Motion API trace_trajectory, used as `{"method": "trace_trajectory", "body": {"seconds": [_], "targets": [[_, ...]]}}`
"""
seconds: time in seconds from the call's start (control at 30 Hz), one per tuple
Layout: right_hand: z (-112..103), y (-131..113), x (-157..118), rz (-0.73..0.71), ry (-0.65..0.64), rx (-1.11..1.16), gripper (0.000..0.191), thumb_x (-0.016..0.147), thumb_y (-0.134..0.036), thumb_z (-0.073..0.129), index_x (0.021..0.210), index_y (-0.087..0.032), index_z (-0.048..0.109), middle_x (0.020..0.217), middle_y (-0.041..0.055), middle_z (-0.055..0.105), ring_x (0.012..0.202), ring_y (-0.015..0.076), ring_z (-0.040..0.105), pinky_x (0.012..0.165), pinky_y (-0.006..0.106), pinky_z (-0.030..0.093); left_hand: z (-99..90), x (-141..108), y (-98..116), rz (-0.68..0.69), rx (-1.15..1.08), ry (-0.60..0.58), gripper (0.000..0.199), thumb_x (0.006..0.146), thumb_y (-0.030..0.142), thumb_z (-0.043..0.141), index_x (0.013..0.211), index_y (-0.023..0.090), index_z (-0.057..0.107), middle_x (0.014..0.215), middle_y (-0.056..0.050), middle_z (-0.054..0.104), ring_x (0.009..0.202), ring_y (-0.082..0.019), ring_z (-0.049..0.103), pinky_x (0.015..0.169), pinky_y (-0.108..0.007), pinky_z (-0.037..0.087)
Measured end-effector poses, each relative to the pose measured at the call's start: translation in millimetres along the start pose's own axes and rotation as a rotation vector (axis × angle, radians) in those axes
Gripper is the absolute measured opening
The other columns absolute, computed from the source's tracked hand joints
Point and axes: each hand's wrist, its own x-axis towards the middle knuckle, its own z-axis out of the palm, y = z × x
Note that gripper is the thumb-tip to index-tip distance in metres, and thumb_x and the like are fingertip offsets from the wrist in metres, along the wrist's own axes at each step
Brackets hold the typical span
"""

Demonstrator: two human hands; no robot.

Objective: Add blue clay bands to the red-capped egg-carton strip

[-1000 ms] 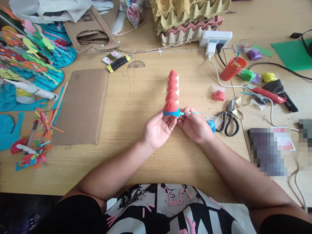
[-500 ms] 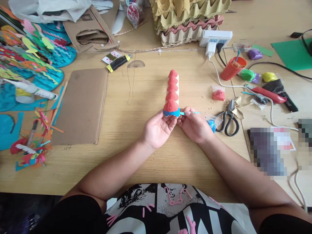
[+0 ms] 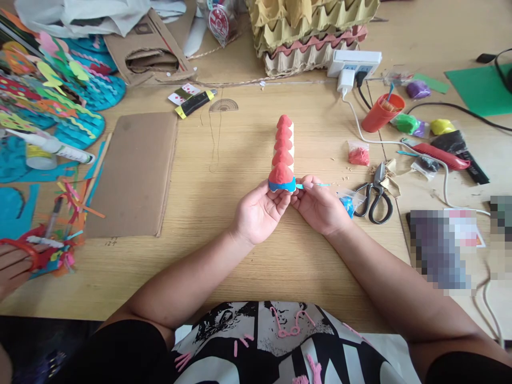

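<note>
A strip of egg carton (image 3: 291,140) stretches away from me, its row of bumps covered in red clay (image 3: 280,173). Blue clay (image 3: 282,186) bands the near end. My left hand (image 3: 256,213) is closed round that end from the left and below, fingertips under it. From the right, my right hand (image 3: 320,205) pinches a thin light-blue clay tool (image 3: 310,185), whose flat tip meets the blue band's right side. The right hand's lower fingers are partly hidden near the carton.
At far left a co-worker's hand (image 3: 14,266) holds red-handled scissors (image 3: 34,256) by paper scraps. Cardboard (image 3: 130,176) lies left. On the right are black-handled scissors (image 3: 374,197), blue clay in a bag (image 3: 347,205), a red cup (image 3: 382,113) and a power strip (image 3: 356,61) with cables.
A co-worker's hand with red-handled scissors has come in at the far left, over the paper scraps. My hands, the egg carton strip and the clay tool have barely moved.
</note>
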Motion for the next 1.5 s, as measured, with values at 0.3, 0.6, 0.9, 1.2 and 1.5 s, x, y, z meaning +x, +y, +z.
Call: {"method": "trace_trajectory", "body": {"seconds": [0.3, 0.6, 0.9, 1.2, 1.5], "targets": [[0.1, 0.9, -0.2, 0.001, -0.01, 0.01, 0.029, 0.075, -0.041, 0.09, 0.077, -0.025, 0.066, 0.084, -0.0024, 0.062, 0.084, 0.0141, 0.059, 0.078, 0.029, 0.053, 0.1, -1.2, -0.6, 0.011, 0.027, -0.012, 0.026, 0.11, 0.025, 0.047, 0.112, 0.02, 0.072, 0.108, -0.005, 0.08, 0.132, -0.026, 0.072, 0.087, -0.025, 0.066], [-0.1, -0.9, -0.4, 0.004, -0.017, -0.003, 0.028, 0.078, -0.04, 0.086, 0.076, -0.025, 0.063, 0.084, -0.0018, 0.061, 0.083, 0.0135, 0.059, 0.08, 0.029, 0.054, 0.8, -1.3, -0.2, -0.014, -0.031, 0.016, 0.026, 0.11, 0.028, 0.047, 0.121, 0.024, 0.07, 0.103, -0.003, 0.08, 0.118, -0.024, 0.078, 0.079, -0.024, 0.067], [-0.1, 0.2, -0.5, 0.001, -0.003, 0.002, 0.026, 0.077, -0.038, 0.088, 0.077, -0.025, 0.065, 0.084, -0.0022, 0.062, 0.083, 0.0139, 0.058, 0.079, 0.029, 0.054, 0.5, -0.9, -0.4, -0.016, -0.053, 0.023, 0.028, 0.11, 0.029, 0.048, 0.129, 0.026, 0.068, 0.11, -0.003, 0.08, 0.119, -0.024, 0.078, 0.081, -0.026, 0.067], [0.4, 0.0, -0.7, -0.002, -0.013, -0.004, 0.028, 0.077, -0.04, 0.088, 0.077, -0.025, 0.065, 0.084, -0.0017, 0.062, 0.083, 0.0147, 0.059, 0.079, 0.031, 0.054, 0.1, -1.6, -0.7, 0.031, 0.076, -0.065, 0.028, 0.11, 0.024, 0.044, 0.106, 0.02, 0.072, 0.092, -0.004, 0.079, 0.117, -0.02, 0.078, 0.076, -0.021, 0.065], [-1.3, 0.9, -0.1, 0.0, -0.009, -0.018, 0.029, 0.077, -0.041, 0.087, 0.078, -0.025, 0.064, 0.086, -0.0018, 0.062, 0.083, 0.0148, 0.059, 0.081, 0.032, 0.054, -1.8, -0.7, -1.5, 0.044, 0.113, -0.065, 0.021, 0.106, 0.025, 0.052, 0.102, 0.02, 0.072, 0.097, -0.006, 0.079, 0.126, -0.021, 0.074, 0.087, -0.024, 0.064]]}}
